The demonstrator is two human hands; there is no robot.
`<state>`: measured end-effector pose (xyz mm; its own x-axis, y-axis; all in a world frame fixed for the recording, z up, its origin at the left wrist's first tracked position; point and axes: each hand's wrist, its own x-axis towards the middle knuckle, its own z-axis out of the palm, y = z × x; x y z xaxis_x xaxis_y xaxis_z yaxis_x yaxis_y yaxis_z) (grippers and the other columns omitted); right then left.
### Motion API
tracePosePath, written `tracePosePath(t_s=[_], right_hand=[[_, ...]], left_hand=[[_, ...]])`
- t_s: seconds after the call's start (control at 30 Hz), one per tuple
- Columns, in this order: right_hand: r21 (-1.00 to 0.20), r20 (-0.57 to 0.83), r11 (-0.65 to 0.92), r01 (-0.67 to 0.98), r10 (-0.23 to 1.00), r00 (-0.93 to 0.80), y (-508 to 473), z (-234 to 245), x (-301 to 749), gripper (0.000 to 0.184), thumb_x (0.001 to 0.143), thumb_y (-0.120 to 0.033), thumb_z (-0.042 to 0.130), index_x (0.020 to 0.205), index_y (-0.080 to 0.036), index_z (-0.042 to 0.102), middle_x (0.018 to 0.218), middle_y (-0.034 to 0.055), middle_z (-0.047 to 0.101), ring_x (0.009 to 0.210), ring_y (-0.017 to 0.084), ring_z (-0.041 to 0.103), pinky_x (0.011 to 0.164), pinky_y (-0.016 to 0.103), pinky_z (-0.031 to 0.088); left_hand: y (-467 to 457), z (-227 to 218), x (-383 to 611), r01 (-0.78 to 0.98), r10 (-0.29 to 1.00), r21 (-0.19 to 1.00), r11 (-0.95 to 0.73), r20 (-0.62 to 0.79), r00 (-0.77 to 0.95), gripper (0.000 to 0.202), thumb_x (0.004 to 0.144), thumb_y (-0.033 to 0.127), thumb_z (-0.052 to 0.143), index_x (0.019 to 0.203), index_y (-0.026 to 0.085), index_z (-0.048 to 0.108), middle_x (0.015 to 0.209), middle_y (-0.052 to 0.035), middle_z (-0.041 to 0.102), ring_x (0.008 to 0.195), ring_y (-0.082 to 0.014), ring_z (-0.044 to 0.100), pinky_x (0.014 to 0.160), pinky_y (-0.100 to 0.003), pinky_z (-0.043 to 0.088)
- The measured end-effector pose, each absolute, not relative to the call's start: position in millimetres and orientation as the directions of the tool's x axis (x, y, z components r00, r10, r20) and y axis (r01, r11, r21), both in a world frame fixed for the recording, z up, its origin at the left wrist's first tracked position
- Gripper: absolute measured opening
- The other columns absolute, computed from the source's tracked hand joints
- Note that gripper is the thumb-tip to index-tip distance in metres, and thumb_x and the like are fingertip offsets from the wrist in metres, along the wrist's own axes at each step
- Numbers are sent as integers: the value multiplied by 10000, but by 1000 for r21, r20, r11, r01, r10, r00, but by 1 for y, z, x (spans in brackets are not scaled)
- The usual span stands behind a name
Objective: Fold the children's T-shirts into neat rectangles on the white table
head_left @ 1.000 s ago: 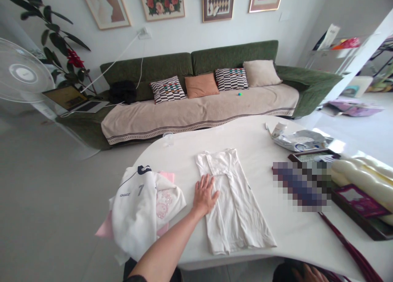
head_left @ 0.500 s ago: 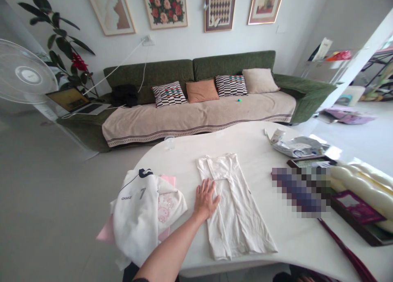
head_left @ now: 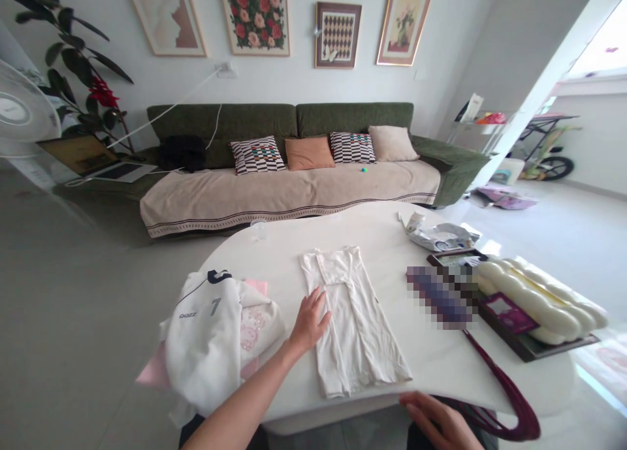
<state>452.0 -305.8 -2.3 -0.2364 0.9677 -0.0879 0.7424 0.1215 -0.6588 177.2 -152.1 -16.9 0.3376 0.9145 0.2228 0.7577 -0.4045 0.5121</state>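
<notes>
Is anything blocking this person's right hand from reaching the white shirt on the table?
Nothing visible: the right hand sits at the table's edge near the lower corner of the white shirt; the left hand rests on it.

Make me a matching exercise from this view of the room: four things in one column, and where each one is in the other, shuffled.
Things:
1. Left hand
2. Right hand
3. Orange cushion
4. Clear cup

Places:
A. On the sofa
B. On the white shirt
C. Near the far edge of the white table
D. At the table's near edge

Right pairs: 1-B, 2-D, 3-A, 4-C.
</notes>
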Motion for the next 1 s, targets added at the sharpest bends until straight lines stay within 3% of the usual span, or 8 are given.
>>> tracePosePath(t_s=[0.1, 0.17, 0.27, 0.47, 0.67, 0.8, 0.9, 1.0], right_hand=[[-516, 102, 154, 843, 988, -118, -283, 22, 441, 392, 904, -409, 298, 1043, -220, 612, 1009, 65, 642, 945, 187, 596, 836, 294, 487], [-397, 198, 165, 903, 976, -92, -269, 24, 431, 333, 894, -398, 374, 1091, -213, 568, 1073, 70, 594, 947, 182, 576, 826, 339, 485], [-332, 221, 176, 927, 970, -105, -260, 14, 409, 307, 864, -356, 485, 1119, -189, 516, 1135, 66, 531, 952, 170, 547, 808, 373, 472], [-283, 170, 188, 940, 975, -144, -278, -11, 379, 337, 854, -356, 482, 1172, -243, 502, 1241, 73, 486, 1076, 217, 492, 861, 393, 435], [-84, 87, 255, 963, 965, -247, -312, -35, 389, 687, 734, -267, 463, 1384, -250, 244, 1436, 32, 257, 1316, 285, 186, 987, 464, 279], [23, 325, 369, 929, 876, -357, -320, -56, 400, 639, 705, -60, 376, 1314, -254, 381, 1372, 19, 384, 1271, 231, 314, 937, 375, 348], [73, 477, 483, 873, 752, -455, -317, -61, 409, 471, 729, -52, 379, 1159, -171, 529, 1266, 62, 512, 1197, 215, 420, 868, 298, 410], [57, 498, 591, 804, 682, -536, -315, -49, 414, 357, 748, -70, 404, 1045, -165, 578, 1182, 78, 578, 1146, 210, 473, 834, 277, 443]], left_hand=[[-196, -8, 173, 713, 852, 481, -510, 167, 497, 570, 862, 434, 365, 1338, 121, 334, 1413, -143, 289, 1315, -239, 221, 1055, -433, 249], [-228, -9, 172, 692, 806, 464, -553, 86, 586, 677, 828, 526, 393, 1372, 142, 270, 1441, -133, 226, 1327, -265, 173, 1056, -446, 236], [-259, -18, 172, 704, 774, 418, -574, -4, 633, 811, 758, 579, 483, 1405, 213, 157, 1474, -99, 110, 1337, -297, 100, 1057, -489, 186], [-270, -24, 175, 784, 819, 324, -529, -45, 571, 710, 809, 287, 528, 1399, 301, 133, 1480, -37, 96, 1345, -239, 97, 1071, -446, 171], [-287, -14, 154, 778, 777, 301, -551, -153, 610, 790, 724, 5, 451, 1383, 341, 174, 1475, 8, 115, 1341, -210, 128, 1073, -435, 166], [-295, -19, 143, 724, 719, 361, -587, -178, 672, 802, 720, 68, 476, 1402, 291, 118, 1470, -45, 104, 1336, -256, 134, 1058, -488, 174], [-294, -23, 140, 708, 667, 389, -589, -260, 698, 775, 743, 158, 504, 1408, 244, 115, 1456, -97, 133, 1327, -291, 153, 1038, -546, 178], [-291, -16, 137, 696, 619, 406, -592, -324, 715, 717, 765, 212, 514, 1398, 234, 178, 1439, -122, 196, 1308, -307, 211, 1024, -569, 183]])
